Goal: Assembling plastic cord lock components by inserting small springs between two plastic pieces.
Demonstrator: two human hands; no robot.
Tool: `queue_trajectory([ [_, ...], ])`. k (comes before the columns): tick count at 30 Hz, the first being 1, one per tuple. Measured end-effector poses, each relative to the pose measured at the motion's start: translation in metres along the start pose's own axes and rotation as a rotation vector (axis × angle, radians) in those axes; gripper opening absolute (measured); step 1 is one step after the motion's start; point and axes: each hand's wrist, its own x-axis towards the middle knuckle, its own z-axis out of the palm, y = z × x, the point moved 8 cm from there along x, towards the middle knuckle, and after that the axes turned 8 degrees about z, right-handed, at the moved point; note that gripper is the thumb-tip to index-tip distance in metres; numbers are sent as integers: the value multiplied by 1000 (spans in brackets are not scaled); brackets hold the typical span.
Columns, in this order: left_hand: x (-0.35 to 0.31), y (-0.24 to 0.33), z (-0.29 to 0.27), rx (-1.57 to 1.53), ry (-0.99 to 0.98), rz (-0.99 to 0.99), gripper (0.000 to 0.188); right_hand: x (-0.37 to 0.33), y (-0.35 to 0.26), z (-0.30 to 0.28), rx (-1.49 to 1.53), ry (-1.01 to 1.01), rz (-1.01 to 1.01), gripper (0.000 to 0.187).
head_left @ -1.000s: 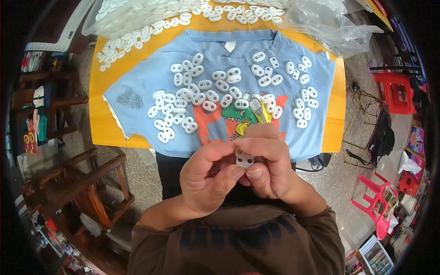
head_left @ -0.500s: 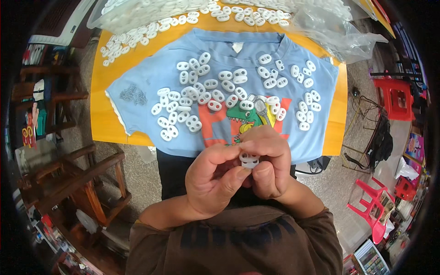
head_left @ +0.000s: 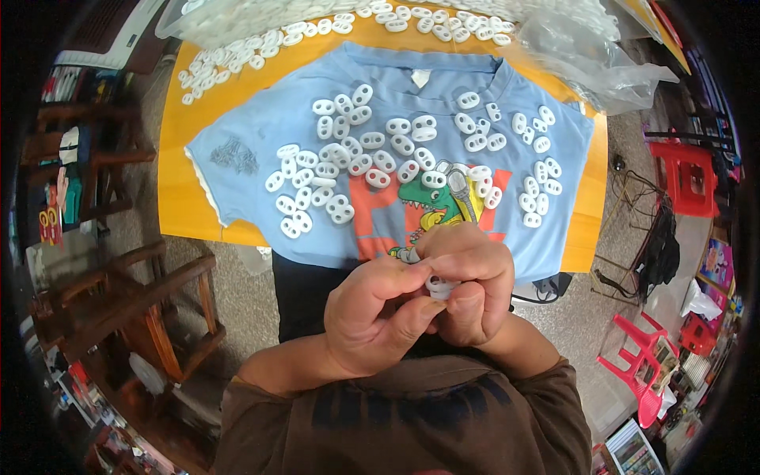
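Observation:
Close to my body, my left hand (head_left: pixel 372 321) and my right hand (head_left: pixel 479 289) meet, fingers closed together. Between their thumbs and fingertips they grip a small white oval plastic piece with two holes (head_left: pixel 440 287), which looks stacked in two layers. My fingers cover much of it. Just beyond my hands lies a light blue T-shirt (head_left: pixel 293 111) with a green dinosaur print, spread over a yellow table (head_left: pixel 178 214). Several similar white two-hole pieces (head_left: pixel 378 178) are scattered on it in loose groups. On the shirt's left part sits a little pile of thin dark grey bits (head_left: pixel 233 157).
Along the table's far edge are more white pieces (head_left: pixel 229 59), a clear tub (head_left: pixel 178 24) full of them and a crumpled clear plastic bag (head_left: pixel 598 67). Wooden furniture (head_left: pixel 150 317) stands at left. Red stools (head_left: pixel 682 178) and a pink stool (head_left: pixel 640 356) are at right.
My hands have closed further round the white piece, so less of it shows. The piece has turned slightly. The whole view has shifted a little, with the table appearing slightly farther right.

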Motion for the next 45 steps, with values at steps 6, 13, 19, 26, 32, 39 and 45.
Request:
queue_trajectory([
  [6,0,2,-2,97,0,34,22,3,-2,2,33,-62,-2,26],
  [13,5,7,-8,92,-51,70,27,-3,-1,5,-11,-72,-7,28],
  [19,2,13,-21,168,-50,131,31,-1,-8,17,-82,-70,-42,24],
  [26,-8,11,-43,46,-36,-32,24,-4,-10,45,-308,-150,-22,21],
  [32,-48,-3,-93,-135,226,-232,17,-3,-2,68,-454,-327,84,28],
  [39,-124,-49,-243,260,863,-247,23,0,0,47,-459,-246,122,31],
  [45,-122,-5,-282,566,1168,-121,33,2,-11,33,-527,-273,-62,36],
])
